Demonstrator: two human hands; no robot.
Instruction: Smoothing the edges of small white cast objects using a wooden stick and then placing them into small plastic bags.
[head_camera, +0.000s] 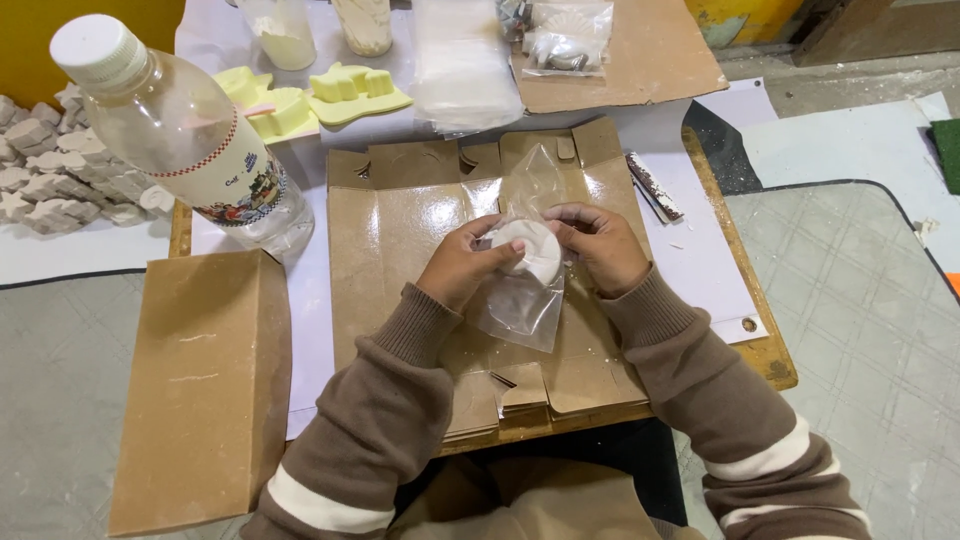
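White disc (532, 250) is sitting between your hands, both clamping it: left hand (463, 262), right hand (598, 245). Clear bag (520, 305) is hanging beneath them over flat cardboard (400, 225); a bottle (190, 140) is standing beyond your left hand.

- A low wooden table (770, 360) carries white paper sheets (700, 270).
- Flattened brown cartons (400, 230) lie directly under the fingers (470, 245).
- A plastic bottle (190, 140) and yellow moulds (300, 100) sit beyond them, left.
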